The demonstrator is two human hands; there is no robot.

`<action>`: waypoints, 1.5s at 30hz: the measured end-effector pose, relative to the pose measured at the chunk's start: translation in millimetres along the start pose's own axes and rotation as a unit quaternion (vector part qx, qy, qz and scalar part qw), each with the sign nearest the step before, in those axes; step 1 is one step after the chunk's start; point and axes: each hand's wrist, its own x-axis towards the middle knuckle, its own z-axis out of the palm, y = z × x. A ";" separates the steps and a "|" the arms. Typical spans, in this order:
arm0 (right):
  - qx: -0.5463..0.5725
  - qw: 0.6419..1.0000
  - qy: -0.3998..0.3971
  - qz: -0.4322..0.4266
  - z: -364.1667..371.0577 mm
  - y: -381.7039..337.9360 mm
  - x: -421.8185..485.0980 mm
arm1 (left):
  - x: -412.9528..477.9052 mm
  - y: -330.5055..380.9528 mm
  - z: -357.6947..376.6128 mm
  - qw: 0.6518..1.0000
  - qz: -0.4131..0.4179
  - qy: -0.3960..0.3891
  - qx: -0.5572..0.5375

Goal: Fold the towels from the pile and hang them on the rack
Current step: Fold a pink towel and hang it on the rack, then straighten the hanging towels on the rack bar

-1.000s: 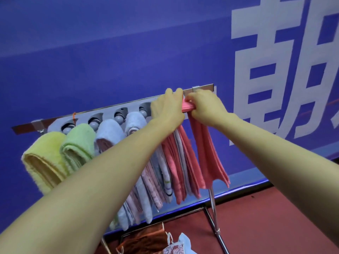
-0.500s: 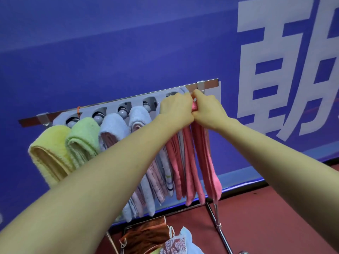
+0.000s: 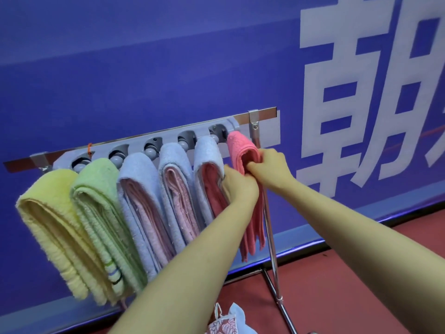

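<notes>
Pink towel (image 3: 240,150) hangs at the far right end of the rack (image 3: 262,115), top fold caught at the last holder, long axis running straight down. Both hands sit just below that fold. The right hand (image 3: 269,168) is on the towel's right edge with fingers curled into the layers, gripping it. The left hand (image 3: 239,186) is on the towel's left side, wedged between it and the blue towel (image 3: 207,153) next door. Its fingertips are buried in cloth, so whether it pinches or only presses can't be told (back of the hand is all that shows).

Right hand is nearer the fold and has the firmer hold. The towel lies up and away from both wrists; both arms are stretched forward, nearly parallel, the left crossing in front of the other hung towels.

Likely step: settling or smoothing this towel. Next piece would come from the pile (image 3: 226,321) low at the frame's bottom edge, well below the hands
</notes>
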 end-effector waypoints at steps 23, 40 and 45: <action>-0.059 0.905 -0.313 0.281 237.4 288.9 -274.3 | -133.1 -424.7 54.4 0.904 -0.069 -0.361 0.218; -0.018 0.815 -0.351 0.460 369.6 449.2 -376.9 | -116.4 -631.2 153.7 0.634 -0.019 -0.607 0.478; 0.053 0.795 -0.242 0.554 389.8 466.1 -384.2 | -124.9 -657.6 175.8 0.622 0.025 -0.581 0.524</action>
